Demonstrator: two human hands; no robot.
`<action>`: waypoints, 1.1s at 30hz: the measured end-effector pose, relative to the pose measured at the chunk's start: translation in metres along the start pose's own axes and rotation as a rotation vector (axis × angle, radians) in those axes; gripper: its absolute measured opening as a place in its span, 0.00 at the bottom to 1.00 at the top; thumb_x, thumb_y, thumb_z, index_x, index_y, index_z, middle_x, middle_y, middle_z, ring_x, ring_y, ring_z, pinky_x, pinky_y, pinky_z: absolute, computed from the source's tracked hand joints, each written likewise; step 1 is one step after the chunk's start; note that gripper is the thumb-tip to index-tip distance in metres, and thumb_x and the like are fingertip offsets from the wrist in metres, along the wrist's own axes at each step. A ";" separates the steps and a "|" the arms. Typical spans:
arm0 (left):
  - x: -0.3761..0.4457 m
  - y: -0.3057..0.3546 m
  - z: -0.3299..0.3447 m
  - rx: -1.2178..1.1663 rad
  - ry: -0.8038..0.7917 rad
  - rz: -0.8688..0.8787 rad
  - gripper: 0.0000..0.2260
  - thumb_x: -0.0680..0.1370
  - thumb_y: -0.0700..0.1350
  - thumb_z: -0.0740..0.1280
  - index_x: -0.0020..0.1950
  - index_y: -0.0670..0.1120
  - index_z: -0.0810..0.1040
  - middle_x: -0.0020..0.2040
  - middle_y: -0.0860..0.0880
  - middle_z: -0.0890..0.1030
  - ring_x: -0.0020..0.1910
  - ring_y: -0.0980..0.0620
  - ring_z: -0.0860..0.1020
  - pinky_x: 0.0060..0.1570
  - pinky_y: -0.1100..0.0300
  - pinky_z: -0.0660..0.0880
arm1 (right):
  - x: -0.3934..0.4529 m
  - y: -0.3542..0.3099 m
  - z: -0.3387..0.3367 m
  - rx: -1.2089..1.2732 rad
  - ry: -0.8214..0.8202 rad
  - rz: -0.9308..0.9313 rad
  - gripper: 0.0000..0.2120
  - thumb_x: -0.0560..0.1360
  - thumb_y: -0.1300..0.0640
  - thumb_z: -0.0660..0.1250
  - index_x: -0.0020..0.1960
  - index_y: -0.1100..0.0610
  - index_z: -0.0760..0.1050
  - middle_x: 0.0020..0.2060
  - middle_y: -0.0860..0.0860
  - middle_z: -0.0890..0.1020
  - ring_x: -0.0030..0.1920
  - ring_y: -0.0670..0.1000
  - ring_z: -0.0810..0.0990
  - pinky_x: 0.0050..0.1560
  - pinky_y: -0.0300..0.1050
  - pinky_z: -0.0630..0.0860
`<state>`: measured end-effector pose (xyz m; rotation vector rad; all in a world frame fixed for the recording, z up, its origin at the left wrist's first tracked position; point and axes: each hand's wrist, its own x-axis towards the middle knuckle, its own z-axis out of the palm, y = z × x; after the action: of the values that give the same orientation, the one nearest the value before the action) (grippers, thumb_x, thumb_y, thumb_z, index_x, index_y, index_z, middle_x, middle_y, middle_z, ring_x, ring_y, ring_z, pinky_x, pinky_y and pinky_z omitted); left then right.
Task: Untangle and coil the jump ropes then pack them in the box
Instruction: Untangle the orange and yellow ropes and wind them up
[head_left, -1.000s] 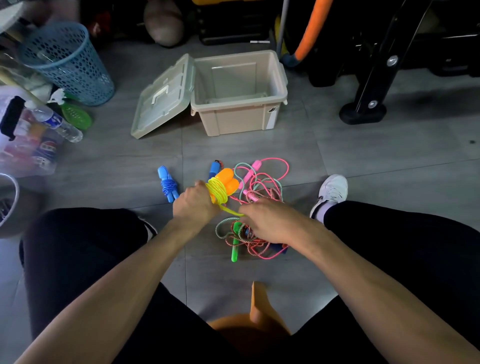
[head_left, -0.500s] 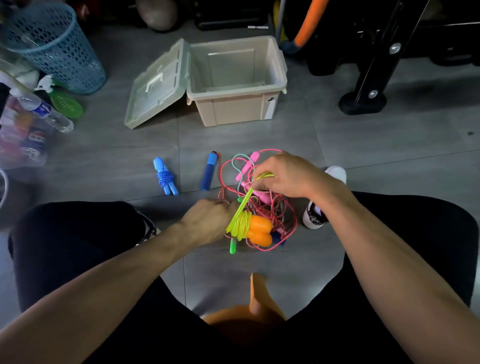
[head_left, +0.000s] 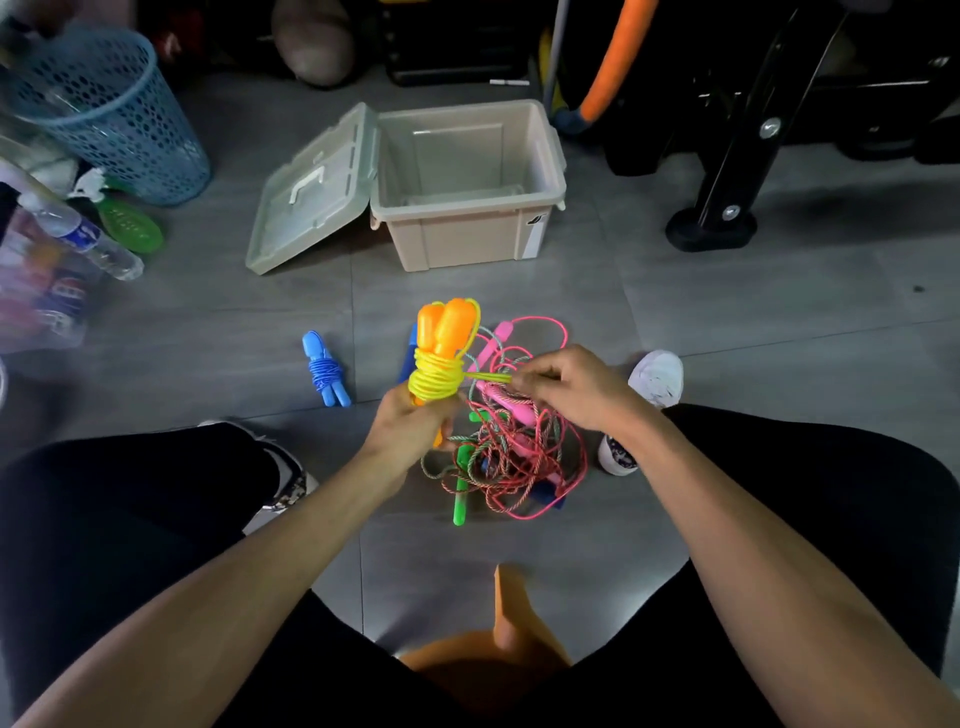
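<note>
L hand: left hand (head_left: 410, 426) wrapped tight round the bottom of the orange handles (head_left: 445, 326), holding them upright above the floor, tops pointing up/away

yellow rope (head_left: 435, 378): coiled round the handles just above the L fist, pretty neat bundle tbh. one short tail sticks out sideways to the R

R hand: right hand (head_left: 566, 384) pinching that tail betw thumb + fingers, other fingers curled in. tail looks taut betw coil & hand

pile (head_left: 511, 447): rest of the ropes, still a tangled mess on the floor right under/behind both hands. pink + multicolor cords looped over each other, pink handle (head_left: 491, 343) poking out the far side, green handle (head_left: 460, 501) sticking out the near side. some blue bits in there too, can't tell what exactly

blue rope (head_left: 324, 375): already wound round its own handles, lying on the floor L of the pile, not touching it

blue handle (head_left: 408, 358): mostly hidden behind the orange bundle, can't say which rope it's on

box (head_left: 470, 234): beige tub further back on the floor, well apart from the pile, nothing in it. lid (head_left: 311, 192) hinged open, leaning off its L side

other stuff: blue basket (head_left: 111, 111) + bottle (head_left: 85, 241) far L, white shoe (head_left: 657, 376) just R of the R hand
</note>
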<state>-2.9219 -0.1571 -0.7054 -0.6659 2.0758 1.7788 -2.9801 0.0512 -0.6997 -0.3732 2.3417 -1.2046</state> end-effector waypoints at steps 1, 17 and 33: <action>0.002 0.001 0.001 0.019 0.032 -0.031 0.02 0.73 0.39 0.69 0.41 0.42 0.79 0.30 0.46 0.73 0.31 0.51 0.72 0.31 0.59 0.77 | -0.002 -0.006 0.005 -0.060 0.034 -0.040 0.14 0.78 0.52 0.68 0.38 0.59 0.81 0.27 0.53 0.78 0.25 0.42 0.67 0.28 0.34 0.61; -0.011 0.016 0.021 0.423 0.348 0.419 0.34 0.72 0.44 0.66 0.74 0.54 0.53 0.49 0.45 0.82 0.43 0.40 0.80 0.37 0.50 0.76 | -0.017 -0.048 0.030 0.137 0.563 -0.236 0.10 0.72 0.53 0.73 0.35 0.56 0.81 0.23 0.46 0.75 0.24 0.44 0.69 0.29 0.38 0.64; -0.025 0.034 0.015 0.254 0.178 0.756 0.19 0.79 0.56 0.58 0.70 0.62 0.59 0.64 0.52 0.68 0.59 0.48 0.74 0.56 0.48 0.74 | -0.011 -0.060 0.027 0.166 0.690 -0.322 0.05 0.77 0.58 0.70 0.44 0.60 0.79 0.39 0.52 0.79 0.39 0.51 0.79 0.40 0.48 0.75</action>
<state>-2.9203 -0.1350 -0.6669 0.0651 2.8659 1.7704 -2.9548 0.0031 -0.6606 -0.3182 2.7836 -1.9119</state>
